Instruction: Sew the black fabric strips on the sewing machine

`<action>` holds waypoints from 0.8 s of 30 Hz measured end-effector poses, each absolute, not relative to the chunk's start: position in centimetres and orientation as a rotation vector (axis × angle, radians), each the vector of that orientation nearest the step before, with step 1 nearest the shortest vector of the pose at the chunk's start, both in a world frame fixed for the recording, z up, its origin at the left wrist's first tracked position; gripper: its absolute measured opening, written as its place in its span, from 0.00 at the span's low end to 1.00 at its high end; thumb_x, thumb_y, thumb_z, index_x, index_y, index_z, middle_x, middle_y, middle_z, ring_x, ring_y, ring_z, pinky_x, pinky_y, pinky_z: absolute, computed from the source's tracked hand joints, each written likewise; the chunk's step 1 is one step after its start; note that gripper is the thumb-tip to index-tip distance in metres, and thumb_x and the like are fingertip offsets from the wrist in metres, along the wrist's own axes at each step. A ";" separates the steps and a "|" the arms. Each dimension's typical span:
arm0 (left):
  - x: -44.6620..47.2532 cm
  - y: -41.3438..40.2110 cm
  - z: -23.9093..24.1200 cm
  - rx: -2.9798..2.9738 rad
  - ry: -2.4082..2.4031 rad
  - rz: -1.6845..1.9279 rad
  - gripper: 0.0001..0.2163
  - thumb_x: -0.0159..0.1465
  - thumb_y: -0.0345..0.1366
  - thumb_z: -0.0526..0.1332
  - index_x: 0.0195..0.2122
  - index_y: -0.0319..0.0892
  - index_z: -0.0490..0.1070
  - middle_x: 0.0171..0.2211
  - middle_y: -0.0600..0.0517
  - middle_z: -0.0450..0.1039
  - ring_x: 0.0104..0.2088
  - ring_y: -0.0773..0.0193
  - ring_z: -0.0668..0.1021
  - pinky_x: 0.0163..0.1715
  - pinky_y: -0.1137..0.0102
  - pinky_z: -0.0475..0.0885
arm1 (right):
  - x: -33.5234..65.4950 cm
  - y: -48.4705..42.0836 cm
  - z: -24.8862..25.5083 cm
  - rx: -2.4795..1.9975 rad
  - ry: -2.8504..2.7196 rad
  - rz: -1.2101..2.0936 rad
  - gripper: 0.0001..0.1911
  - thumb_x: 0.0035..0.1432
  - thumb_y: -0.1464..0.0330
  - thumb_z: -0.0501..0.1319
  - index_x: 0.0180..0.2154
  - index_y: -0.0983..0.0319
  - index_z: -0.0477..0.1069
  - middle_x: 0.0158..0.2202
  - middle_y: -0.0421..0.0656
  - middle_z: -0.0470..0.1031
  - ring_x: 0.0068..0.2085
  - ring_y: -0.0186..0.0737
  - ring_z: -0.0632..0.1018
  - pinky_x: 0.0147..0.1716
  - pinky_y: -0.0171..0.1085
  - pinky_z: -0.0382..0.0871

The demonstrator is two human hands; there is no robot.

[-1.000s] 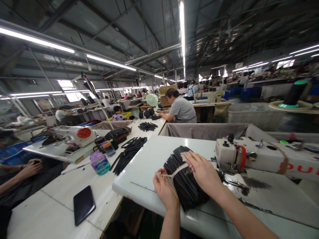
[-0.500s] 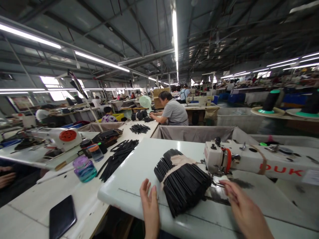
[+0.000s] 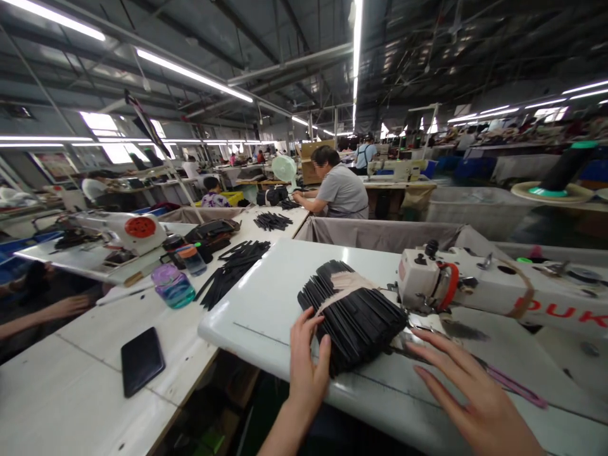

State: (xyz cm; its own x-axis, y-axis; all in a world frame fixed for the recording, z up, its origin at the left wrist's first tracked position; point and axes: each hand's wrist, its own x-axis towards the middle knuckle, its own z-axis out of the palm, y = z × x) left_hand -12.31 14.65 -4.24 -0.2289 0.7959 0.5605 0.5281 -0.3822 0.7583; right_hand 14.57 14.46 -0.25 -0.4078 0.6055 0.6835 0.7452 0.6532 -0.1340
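Note:
A thick bundle of black fabric strips (image 3: 365, 329), wrapped with a beige band (image 3: 349, 283), lies on the pale sewing table (image 3: 266, 297). My left hand (image 3: 306, 358) is at the bundle's near left side, thumb and fingers apart, fingertips at the strips. Right of the bundle, my right hand (image 3: 468, 386) is open with its fingers spread, over the table by the needle area. Beside it lies a thin tool with a pink looped handle (image 3: 517, 386), partly hidden by the hand. The white sewing machine head (image 3: 427, 278) stands just behind.
On the left table are a phone (image 3: 142, 361), a purple-blue jar (image 3: 172, 286), an orange-lidded bottle (image 3: 191, 259) and loose black strips (image 3: 240, 269). A neighbour's arm (image 3: 57, 310) reaches in at far left. A person in grey (image 3: 339, 190) works ahead, past a cloth-lined bin (image 3: 380, 234).
My left hand has moved up and right to the bundle. My right hand has let go of a small metal tool, its fingers now spread. The view has shifted slightly.

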 end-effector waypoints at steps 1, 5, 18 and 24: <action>-12.9 14.9 -3.5 1.837 1.577 1.640 0.12 0.68 0.35 0.54 0.52 0.46 0.65 0.58 0.42 0.63 0.60 0.52 0.66 0.59 0.49 0.63 | 13.0 14.6 1.0 -0.966 -2.185 -0.234 0.16 0.67 0.67 0.53 0.55 0.55 0.67 0.56 0.45 0.70 0.54 0.42 0.74 0.53 0.41 0.69; -14.0 16.7 0.3 2.196 1.302 1.476 0.14 0.67 0.34 0.56 0.54 0.45 0.65 0.58 0.43 0.65 0.61 0.55 0.66 0.61 0.52 0.62 | 10.3 16.9 3.5 -0.934 -2.266 -0.270 0.17 0.66 0.69 0.54 0.56 0.61 0.66 0.54 0.49 0.72 0.52 0.46 0.74 0.51 0.45 0.71; -11.9 22.8 5.1 2.581 0.774 0.982 0.18 0.63 0.45 0.62 0.52 0.44 0.71 0.53 0.46 0.75 0.56 0.55 0.72 0.59 0.58 0.63 | 9.7 19.9 6.3 -0.837 -2.263 -0.130 0.10 0.66 0.70 0.53 0.43 0.60 0.73 0.39 0.45 0.78 0.41 0.41 0.79 0.42 0.40 0.75; -12.2 23.0 4.8 2.510 0.734 1.050 0.10 0.68 0.34 0.55 0.47 0.42 0.73 0.50 0.45 0.76 0.54 0.57 0.74 0.57 0.60 0.66 | 10.5 18.9 6.3 -0.688 -2.446 -0.231 0.18 0.62 0.75 0.55 0.53 0.61 0.70 0.50 0.50 0.72 0.49 0.44 0.75 0.47 0.42 0.73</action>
